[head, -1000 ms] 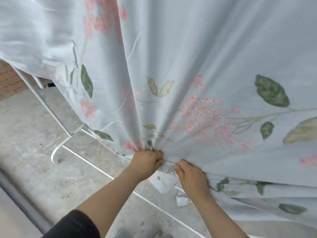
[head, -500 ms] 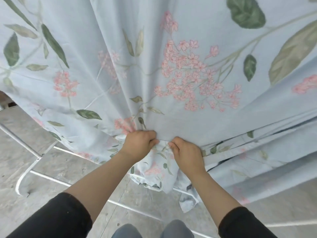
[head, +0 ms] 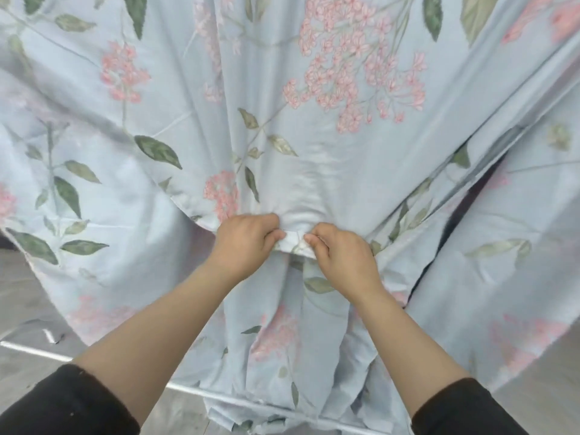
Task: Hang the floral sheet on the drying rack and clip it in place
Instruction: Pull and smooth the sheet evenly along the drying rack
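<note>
Head cam: my left hand [head: 248, 243] and right hand [head: 342, 259] both pinch the floral sheet [head: 314, 171] hem dead center, fingers curled tight; sheet drapes everywhere, rack bar [head: 34, 351] at 8 o'clock.

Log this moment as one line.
left grip: pinches floral sheet hem | right grip: pinches same hem | rack bar: low in view | clips: none visible

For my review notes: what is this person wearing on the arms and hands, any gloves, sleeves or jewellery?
No gloves: the left hand and right hand are bare, with no ring, watch or bracelet in sight. The left sleeve and right sleeve are plain black, without visible markings, and leave the wrists and forearms uncovered.
</note>
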`<state>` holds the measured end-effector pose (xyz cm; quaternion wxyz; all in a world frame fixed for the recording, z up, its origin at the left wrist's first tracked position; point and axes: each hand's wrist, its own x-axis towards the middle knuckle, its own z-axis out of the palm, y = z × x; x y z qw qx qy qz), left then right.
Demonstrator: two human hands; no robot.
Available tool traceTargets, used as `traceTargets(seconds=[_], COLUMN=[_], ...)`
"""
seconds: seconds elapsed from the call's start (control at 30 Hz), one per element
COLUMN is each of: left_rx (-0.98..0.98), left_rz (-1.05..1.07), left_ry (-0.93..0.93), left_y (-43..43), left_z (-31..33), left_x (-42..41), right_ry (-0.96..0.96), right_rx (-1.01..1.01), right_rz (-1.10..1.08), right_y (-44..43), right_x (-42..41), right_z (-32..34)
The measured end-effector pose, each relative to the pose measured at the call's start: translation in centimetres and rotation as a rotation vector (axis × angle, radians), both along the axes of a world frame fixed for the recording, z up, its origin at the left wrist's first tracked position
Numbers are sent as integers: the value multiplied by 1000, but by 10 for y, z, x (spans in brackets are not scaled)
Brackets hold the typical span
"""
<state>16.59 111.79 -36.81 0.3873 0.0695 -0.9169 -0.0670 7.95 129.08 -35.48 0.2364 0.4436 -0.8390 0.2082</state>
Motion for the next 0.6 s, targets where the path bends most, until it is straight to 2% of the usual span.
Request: traceTargets(seconds=[0.13,0.27,0.6], left_rx=[-49,-16,-36], left_rz=[12,17,-16], left_ry=[104,75,143], left_y=[-5,3,27], left_z=[-30,-40,-62], left_x=[12,10,-10], right_ry=[60,63,83], right_rx=[-75,-73,-79], right_rz=[33,19,-23], right_y=[-5,0,32], right_x=[4,4,-5], right_z=[-24,-34,-56])
